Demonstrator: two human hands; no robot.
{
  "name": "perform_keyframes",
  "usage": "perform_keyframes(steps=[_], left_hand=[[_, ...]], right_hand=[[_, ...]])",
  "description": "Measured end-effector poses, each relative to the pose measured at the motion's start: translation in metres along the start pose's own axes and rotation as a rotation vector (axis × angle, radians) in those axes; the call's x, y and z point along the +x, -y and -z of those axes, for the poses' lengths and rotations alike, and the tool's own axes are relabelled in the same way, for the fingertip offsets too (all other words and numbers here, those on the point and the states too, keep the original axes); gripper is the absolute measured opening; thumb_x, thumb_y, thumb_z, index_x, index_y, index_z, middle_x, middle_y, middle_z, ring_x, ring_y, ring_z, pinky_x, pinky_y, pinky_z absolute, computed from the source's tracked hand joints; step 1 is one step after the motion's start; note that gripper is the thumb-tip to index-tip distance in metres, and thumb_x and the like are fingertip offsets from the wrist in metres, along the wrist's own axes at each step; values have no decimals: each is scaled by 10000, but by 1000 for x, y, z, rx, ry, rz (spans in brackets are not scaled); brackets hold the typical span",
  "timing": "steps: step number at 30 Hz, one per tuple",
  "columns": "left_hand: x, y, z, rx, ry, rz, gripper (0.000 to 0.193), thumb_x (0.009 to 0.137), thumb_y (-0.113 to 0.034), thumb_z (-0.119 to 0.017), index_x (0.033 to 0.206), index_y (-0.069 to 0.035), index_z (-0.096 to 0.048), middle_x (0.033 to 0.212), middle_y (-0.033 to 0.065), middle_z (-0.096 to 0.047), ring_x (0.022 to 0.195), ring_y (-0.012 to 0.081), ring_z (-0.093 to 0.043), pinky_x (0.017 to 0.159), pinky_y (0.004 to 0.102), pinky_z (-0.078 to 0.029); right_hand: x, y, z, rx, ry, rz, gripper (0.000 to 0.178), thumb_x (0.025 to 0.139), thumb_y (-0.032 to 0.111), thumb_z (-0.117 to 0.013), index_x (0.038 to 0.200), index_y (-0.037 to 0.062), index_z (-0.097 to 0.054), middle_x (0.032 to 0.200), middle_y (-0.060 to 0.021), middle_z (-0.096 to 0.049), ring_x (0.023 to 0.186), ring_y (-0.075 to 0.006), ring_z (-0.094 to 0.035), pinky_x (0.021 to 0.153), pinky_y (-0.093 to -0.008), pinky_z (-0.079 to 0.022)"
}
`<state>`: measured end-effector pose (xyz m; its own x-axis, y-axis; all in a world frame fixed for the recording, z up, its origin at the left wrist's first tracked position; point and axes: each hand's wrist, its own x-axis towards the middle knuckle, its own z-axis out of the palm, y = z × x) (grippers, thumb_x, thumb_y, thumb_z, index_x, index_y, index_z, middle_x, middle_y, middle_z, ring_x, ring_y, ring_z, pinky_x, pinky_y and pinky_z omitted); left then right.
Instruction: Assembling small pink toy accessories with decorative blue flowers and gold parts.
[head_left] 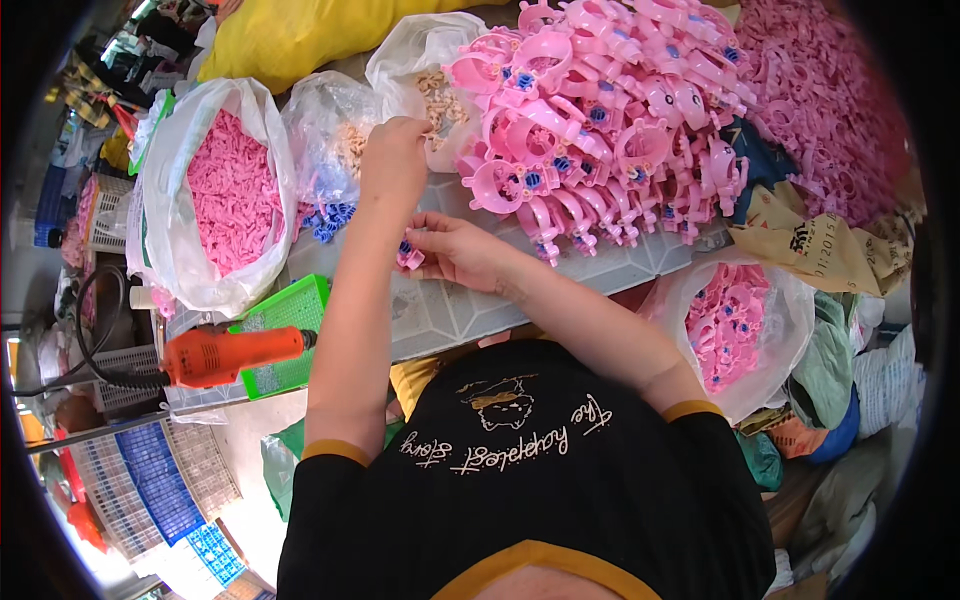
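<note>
My left hand (398, 145) reaches over to a clear plastic bag (400, 68) of small beige plastic parts (440, 105). Its fingertips are at the bag's opening, and I cannot make out whether they hold a part. Just below, my right hand (455, 252) pinches a small pink plastic part (410, 258) with a dark blue piece on it. To the right rises a big heap of pink plastic assemblies (610, 130), rounded and hollow, many with blue pieces fitted. Blue parts (328, 220) lie left of my left forearm.
A white sack of pink parts (235, 190) stands at left. Nearby are an orange corded power tool (235, 355) and a green tray (285, 320). Another bag of pink pieces (730, 320) sits at right. Behind are a yellow sack (290, 40) and more pink parts (820, 110).
</note>
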<state>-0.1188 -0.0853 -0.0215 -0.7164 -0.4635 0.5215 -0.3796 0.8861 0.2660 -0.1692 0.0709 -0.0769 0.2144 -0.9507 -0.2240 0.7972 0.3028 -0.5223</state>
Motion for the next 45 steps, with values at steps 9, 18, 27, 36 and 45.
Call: perform_keyframes(steps=[9, 18, 27, 36, 45], left_hand=[[24, 10, -21, 49, 322, 155, 203, 851, -55, -638, 988, -53, -789, 1055, 162, -736, 983, 368, -681, 922, 457, -528], [18, 15, -14, 2, 218, -55, 182, 847, -109, -654, 951, -123, -802, 975, 123, -750, 967, 349, -680, 895, 481, -525], [16, 6, -2, -4, 215, 75, 192, 884, -160, -691, 1023, -58, -776, 982, 158, -752, 924, 323, -706, 853, 410, -548], [-55, -42, 95, -352, -27, 389, 158, 875, -80, -718, 1023, -45, -764, 972, 126, -741, 894, 303, -693, 811, 374, -543], [-94, -33, 93, -131, 10, 20, 130, 867, -2, -706, 996, -16, -713, 962, 123, -721, 900, 304, -679, 795, 368, -540]], right_hand=[[2, 2, 3, 30, 5, -27, 286, 1027, 240, -641, 1241, 84, -534, 1113, -69, -666, 1021, -205, -702, 908, -375, -597], [5, 2, 1, 5, 2, -20, 282, 1020, 232, -648, 1229, 89, -523, 1101, -67, -677, 995, -205, -711, 881, -386, -603], [1, 0, -1, 28, 16, -30, 270, 1028, 233, -634, 1226, 86, -524, 1114, -67, -678, 998, -207, -711, 883, -385, -604], [-4, 8, 0, 140, -15, 43, 312, 1073, 274, -546, 1274, 36, -568, 1237, -101, -649, 1119, -264, -668, 1046, -425, -540], [-3, 6, -1, 102, 23, 35, 291, 1066, 298, -564, 1247, 71, -580, 1140, -70, -668, 1059, -246, -694, 986, -376, -576]])
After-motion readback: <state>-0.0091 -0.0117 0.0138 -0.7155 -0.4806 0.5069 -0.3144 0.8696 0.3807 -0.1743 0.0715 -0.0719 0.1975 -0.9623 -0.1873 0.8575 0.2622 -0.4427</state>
